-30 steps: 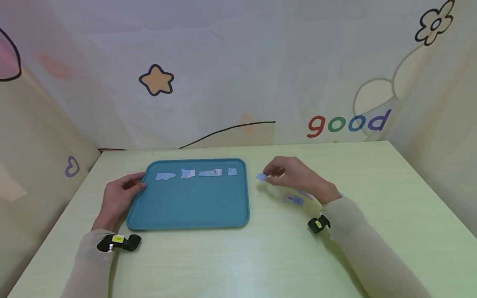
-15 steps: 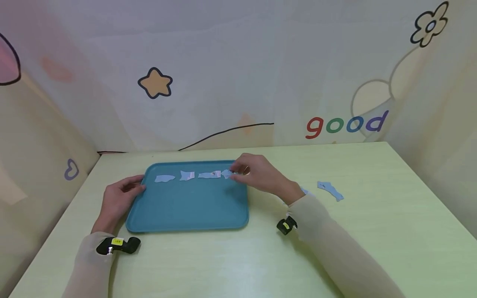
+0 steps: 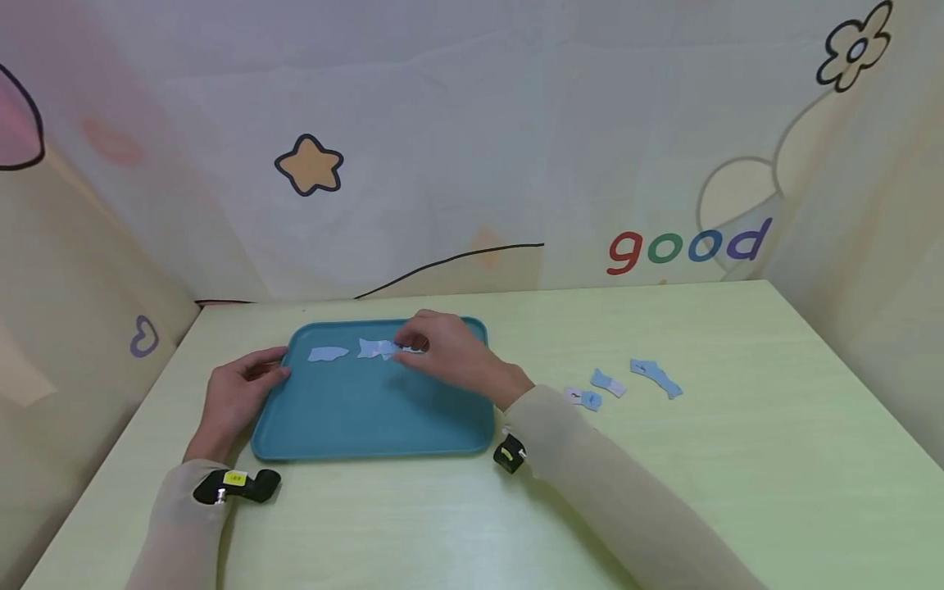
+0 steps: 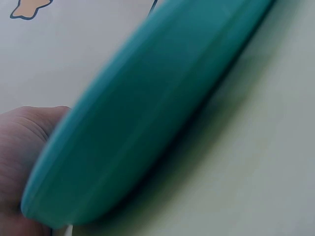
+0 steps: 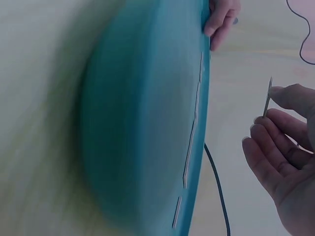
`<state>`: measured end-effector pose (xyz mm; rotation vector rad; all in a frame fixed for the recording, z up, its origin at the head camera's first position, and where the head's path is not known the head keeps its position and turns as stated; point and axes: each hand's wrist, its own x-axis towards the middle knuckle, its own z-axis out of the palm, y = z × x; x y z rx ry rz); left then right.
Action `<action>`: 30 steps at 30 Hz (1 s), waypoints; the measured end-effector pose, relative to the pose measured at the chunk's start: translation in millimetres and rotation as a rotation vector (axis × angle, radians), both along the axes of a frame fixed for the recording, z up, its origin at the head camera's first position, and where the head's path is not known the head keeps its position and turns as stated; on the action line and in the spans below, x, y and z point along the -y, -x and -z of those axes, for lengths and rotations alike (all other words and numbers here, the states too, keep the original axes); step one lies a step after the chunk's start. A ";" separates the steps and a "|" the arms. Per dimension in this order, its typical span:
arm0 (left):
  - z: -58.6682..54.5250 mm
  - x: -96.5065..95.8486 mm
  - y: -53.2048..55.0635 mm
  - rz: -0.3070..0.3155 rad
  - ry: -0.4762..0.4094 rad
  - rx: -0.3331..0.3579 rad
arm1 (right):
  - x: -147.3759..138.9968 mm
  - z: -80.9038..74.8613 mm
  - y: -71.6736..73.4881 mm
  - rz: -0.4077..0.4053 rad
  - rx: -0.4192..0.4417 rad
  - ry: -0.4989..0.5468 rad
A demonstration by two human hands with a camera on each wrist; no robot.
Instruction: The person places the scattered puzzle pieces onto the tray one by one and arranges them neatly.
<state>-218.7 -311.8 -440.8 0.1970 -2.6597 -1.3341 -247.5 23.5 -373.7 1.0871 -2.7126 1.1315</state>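
My left hand [image 3: 239,397] holds the left rim of a blue-green tray [image 3: 369,418], with the thumb and fingers at its edge. Above the tray's back part, my right hand [image 3: 457,352] pinches a small light-blue card piece [image 5: 268,96] between thumb and fingers. That piece appears edge-on in the right wrist view, raised off the tray. Along the tray's back lies a row of similar irregular pieces. The leftmost piece [image 3: 328,354] is fully visible, while my right hand covers part of the row.
On the table right of the tray lie a long curved light-blue piece [image 3: 655,378], a shorter piece [image 3: 608,383] and one with a dark mark [image 3: 584,399]. A printed cloth wall [image 3: 442,147] stands behind the table.
My right hand has carried the light-blue card piece leftward, from beside the tray to over its row of pieces. The left hand has stayed at the tray's left rim.
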 end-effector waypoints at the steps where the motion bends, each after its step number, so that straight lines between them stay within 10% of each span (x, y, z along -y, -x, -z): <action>1: 0.0 -0.2 -0.1 0.002 -0.001 -0.001 | 4.6 -0.3 -0.2 -0.001 0.002 -0.004; 30: -0.5 1.4 -0.5 0.018 0.005 -0.004 | 109.0 16.3 -2.2 0.101 0.014 -0.120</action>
